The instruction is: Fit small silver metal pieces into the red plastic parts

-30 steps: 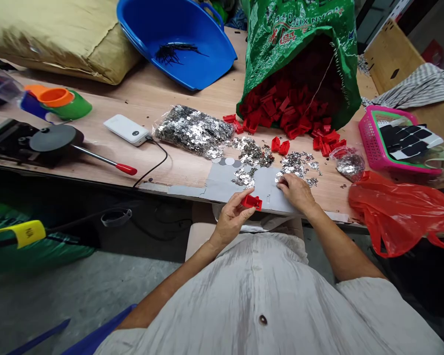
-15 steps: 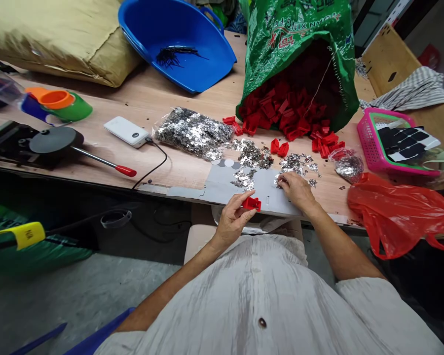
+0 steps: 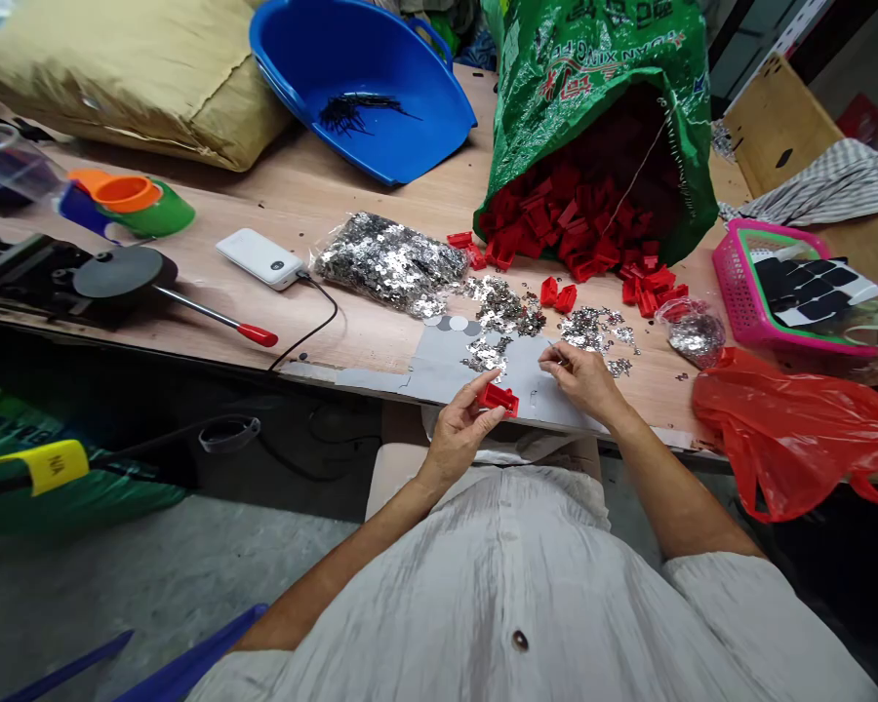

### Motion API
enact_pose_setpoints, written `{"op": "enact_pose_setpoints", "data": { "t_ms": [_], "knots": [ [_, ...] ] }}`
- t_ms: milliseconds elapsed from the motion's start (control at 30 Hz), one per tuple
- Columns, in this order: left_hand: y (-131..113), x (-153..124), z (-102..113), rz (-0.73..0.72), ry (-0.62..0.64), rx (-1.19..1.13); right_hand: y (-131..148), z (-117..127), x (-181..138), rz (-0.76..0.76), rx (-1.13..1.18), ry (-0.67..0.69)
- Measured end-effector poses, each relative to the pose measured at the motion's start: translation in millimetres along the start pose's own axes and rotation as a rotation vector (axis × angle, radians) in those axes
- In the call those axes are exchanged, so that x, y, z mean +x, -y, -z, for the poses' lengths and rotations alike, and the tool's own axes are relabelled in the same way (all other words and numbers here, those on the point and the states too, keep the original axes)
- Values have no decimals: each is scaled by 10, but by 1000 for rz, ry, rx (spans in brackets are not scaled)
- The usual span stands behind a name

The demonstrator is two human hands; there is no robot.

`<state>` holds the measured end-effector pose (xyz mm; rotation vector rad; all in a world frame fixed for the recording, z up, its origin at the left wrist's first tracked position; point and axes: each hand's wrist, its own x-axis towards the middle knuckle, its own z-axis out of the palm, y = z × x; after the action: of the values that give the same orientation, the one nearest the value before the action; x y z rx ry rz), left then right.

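Between the thumb and fingers of my left hand [image 3: 459,429] is a small red plastic housing [image 3: 498,399], its hollow side facing up, at the table's front edge. My right hand [image 3: 583,382] is pinched over the grey sheet [image 3: 439,366], with a tiny metal piece [image 3: 553,349] at its fingertips; its exact shape is too small to make out. Just beyond that hand lies a pile of small metal parts [image 3: 586,328]. Another heap of silver metal plates [image 3: 487,352] sits beyond my left hand. Two loose red housings [image 3: 558,295] rest farther back.
A green sack [image 3: 600,49] spills red housings at the back. A clear bag of metal parts [image 3: 391,261], a white power bank [image 3: 259,257] and a hand press lever [image 3: 216,317] are left. A pink basket [image 3: 738,268] and red plastic bag [image 3: 797,419] stand right.
My right hand has drawn back from the metal pile slightly to the left, toward the red housing, with a tiny piece at its fingertips. The left hand keeps its hold on the housing.
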<state>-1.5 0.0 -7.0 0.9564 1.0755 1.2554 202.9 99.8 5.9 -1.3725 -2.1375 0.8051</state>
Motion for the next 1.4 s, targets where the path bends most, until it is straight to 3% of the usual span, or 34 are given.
{"op": "enact_pose_setpoints", "data": {
  "t_ms": [100, 200, 433, 667, 933, 1067, 1200, 1400],
  "knots": [
    [3, 25, -18, 47, -17, -130, 213, 8, -125, 150, 123, 91],
    [-4, 41, -22, 79, -16, -189, 375, -17, -219, 226, 107, 102],
    [-135, 30, -42, 146, 0, -345, 406, -60, -252, 399, 206, 149],
    [-65, 25, -6, 132, 58, -248, 308, -90, -265, 326, 306, 282],
    [18, 18, 7, 51, 86, -172, 269, -88, -324, 108, 396, 266],
    [51, 38, 59, -78, 76, -37, 216, -113, -355, 143, 266, 213],
    [137, 116, 186, -194, 7, 281, 137, -225, -391, 151, 93, 185],
    [190, 250, 283, -269, 50, 617, 85, -376, -387, 194, 31, 136]
  ]
}}
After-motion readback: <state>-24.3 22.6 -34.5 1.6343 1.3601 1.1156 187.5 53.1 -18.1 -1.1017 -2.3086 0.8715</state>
